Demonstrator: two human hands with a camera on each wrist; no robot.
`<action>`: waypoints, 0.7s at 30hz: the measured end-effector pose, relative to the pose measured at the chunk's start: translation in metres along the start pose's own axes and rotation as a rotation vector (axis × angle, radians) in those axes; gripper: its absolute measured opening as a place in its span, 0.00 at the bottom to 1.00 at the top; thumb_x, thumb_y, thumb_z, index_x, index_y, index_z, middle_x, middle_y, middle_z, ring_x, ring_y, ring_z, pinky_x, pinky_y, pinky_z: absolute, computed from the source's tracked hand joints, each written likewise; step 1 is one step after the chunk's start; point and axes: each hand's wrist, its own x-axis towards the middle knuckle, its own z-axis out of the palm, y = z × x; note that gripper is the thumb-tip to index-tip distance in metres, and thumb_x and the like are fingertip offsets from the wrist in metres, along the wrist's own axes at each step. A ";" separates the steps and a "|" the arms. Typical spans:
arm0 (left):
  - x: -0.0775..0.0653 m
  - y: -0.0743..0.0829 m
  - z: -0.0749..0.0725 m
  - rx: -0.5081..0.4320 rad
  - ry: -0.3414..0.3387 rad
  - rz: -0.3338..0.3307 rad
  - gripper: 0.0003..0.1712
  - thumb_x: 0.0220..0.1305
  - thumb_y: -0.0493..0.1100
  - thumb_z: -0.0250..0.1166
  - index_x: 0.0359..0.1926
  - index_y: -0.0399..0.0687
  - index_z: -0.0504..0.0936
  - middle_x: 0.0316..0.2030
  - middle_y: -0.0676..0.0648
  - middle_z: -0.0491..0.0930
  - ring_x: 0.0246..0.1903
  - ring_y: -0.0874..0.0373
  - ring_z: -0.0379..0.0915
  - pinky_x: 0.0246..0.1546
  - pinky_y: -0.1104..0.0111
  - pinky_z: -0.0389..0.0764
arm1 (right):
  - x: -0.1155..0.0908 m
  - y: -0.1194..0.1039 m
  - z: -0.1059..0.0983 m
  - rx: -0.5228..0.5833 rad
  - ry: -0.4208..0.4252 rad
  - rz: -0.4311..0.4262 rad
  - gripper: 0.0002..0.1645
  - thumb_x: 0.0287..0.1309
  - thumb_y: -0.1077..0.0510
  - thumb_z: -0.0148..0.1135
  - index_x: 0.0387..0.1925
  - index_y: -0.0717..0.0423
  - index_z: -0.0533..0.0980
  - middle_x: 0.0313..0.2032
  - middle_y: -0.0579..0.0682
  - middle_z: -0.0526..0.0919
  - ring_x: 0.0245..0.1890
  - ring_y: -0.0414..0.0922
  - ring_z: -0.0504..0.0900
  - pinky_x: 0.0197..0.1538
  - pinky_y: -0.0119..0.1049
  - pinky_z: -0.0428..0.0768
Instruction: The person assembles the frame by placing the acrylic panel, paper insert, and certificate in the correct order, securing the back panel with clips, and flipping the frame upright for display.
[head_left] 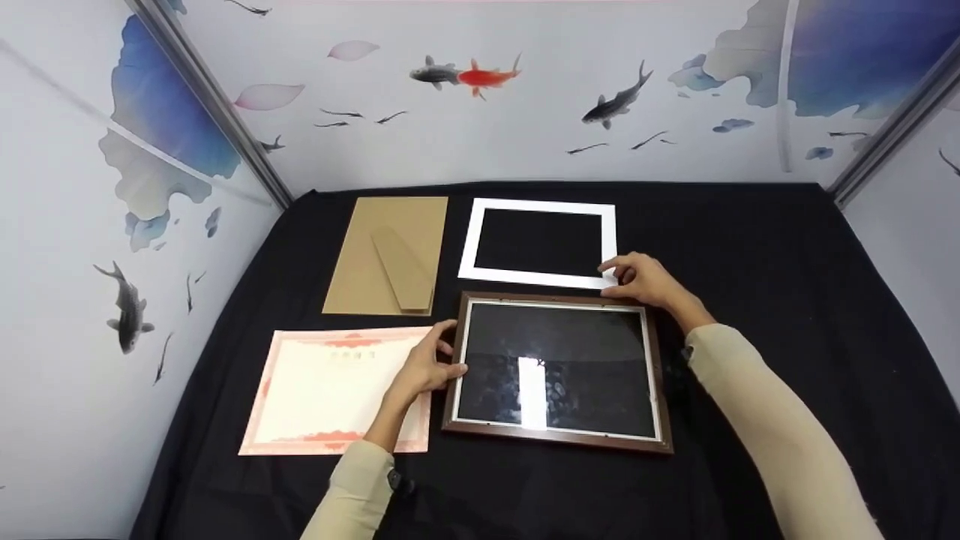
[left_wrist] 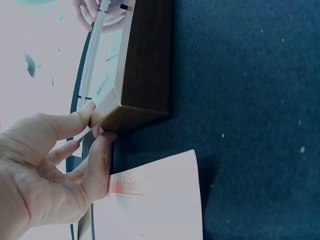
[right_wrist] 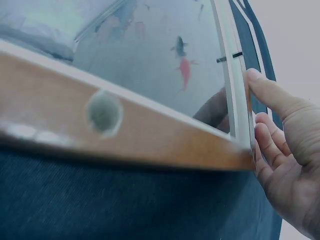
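A brown picture frame [head_left: 664, 405] lies flat with its back side up, its glass [head_left: 555, 375] reflecting a bright strip of light. My left hand [head_left: 427, 365] grips the frame's left edge, thumb on top and fingers against the outer side, as the left wrist view also shows. At the far edge, near the right corner, my right hand [head_left: 643, 281] holds the frame between thumb and fingers. Its fingertips overlap the corner of a white mat board [head_left: 540, 280] in the head view. Under my left wrist lies a certificate sheet [head_left: 322, 397] with a red-patterned border.
A tan backing board [head_left: 352, 262] with an easel stand [head_left: 409, 281] lies at the back left, beside the mat board. Black cloth [head_left: 765, 255] covers the table. White panels with painted fish [head_left: 487, 77] enclose the back and both sides.
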 end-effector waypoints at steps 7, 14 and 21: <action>0.001 0.000 -0.001 -0.033 -0.014 -0.023 0.46 0.58 0.28 0.73 0.75 0.50 0.64 0.47 0.36 0.73 0.31 0.52 0.82 0.24 0.62 0.84 | 0.009 0.001 0.011 -0.092 -0.025 0.000 0.22 0.54 0.63 0.78 0.50 0.65 0.84 0.38 0.61 0.79 0.38 0.59 0.79 0.44 0.56 0.79; 0.001 -0.002 0.001 -0.053 -0.006 -0.024 0.46 0.57 0.27 0.73 0.74 0.48 0.64 0.46 0.37 0.72 0.30 0.52 0.82 0.22 0.64 0.83 | 0.010 0.005 0.016 -0.089 0.045 -0.018 0.14 0.57 0.62 0.75 0.44 0.65 0.86 0.35 0.58 0.78 0.35 0.55 0.77 0.40 0.51 0.77; 0.001 -0.004 0.000 -0.057 -0.003 -0.018 0.44 0.58 0.28 0.73 0.73 0.45 0.65 0.45 0.37 0.73 0.30 0.53 0.82 0.22 0.64 0.82 | 0.003 0.002 0.000 -0.042 0.120 -0.055 0.13 0.58 0.64 0.75 0.44 0.67 0.85 0.35 0.57 0.81 0.34 0.53 0.79 0.39 0.43 0.78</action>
